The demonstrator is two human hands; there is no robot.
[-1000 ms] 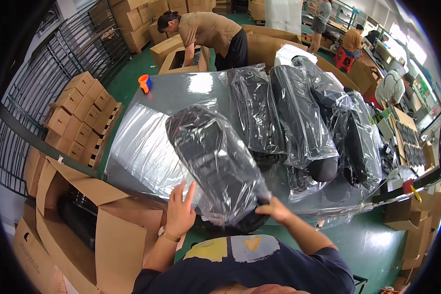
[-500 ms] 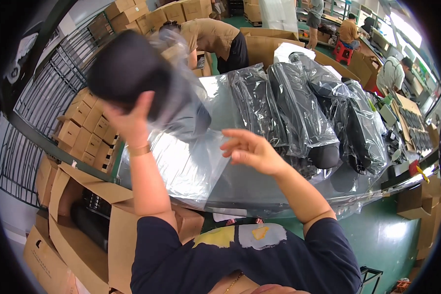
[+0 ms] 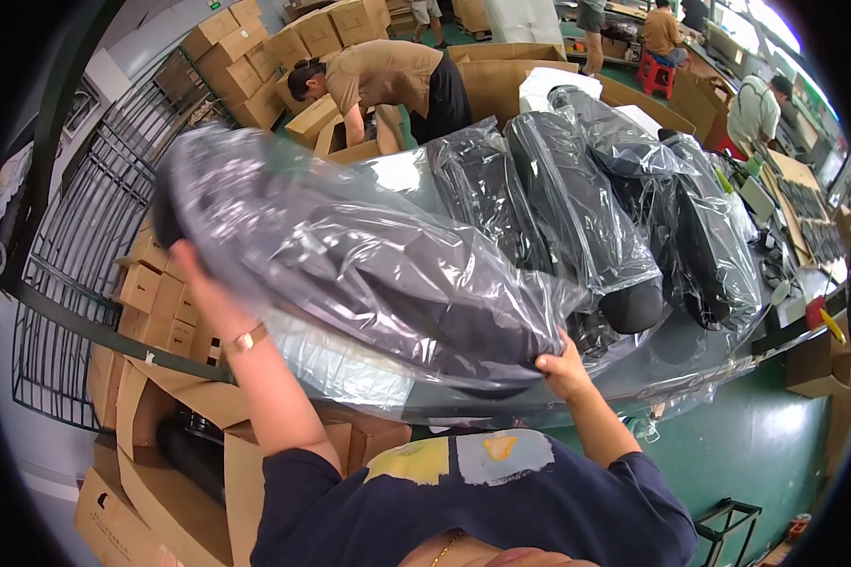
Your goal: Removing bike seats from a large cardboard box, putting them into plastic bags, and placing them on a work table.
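Observation:
A long black padded piece in a clear plastic bag [image 3: 388, 283] lies slantwise across the view, held up over the table. My left hand [image 3: 208, 293] grips its rounded left end from below, with the fingers partly hidden behind it. At the other end, my right hand [image 3: 565, 369] pinches the bag's plastic, thumb in front. Beyond my right hand, several similar bagged black pieces [image 3: 577, 208] lie side by side on the table [image 3: 482, 406]. A flat sheet of clear plastic [image 3: 340, 364] shows beneath the held piece.
An open cardboard box [image 3: 184, 482] with a black item inside stands at lower left. Stacked cartons [image 3: 147, 293] and a metal rack [image 3: 76, 283] are behind it. Across the table a person [image 3: 397, 80] bends over a box. A black metal frame [image 3: 728, 524] stands on the floor at lower right.
The black piece has swung from upright at the left to lying across the table. My right hand, open and free before, now holds its right end. The bag now covers most of it.

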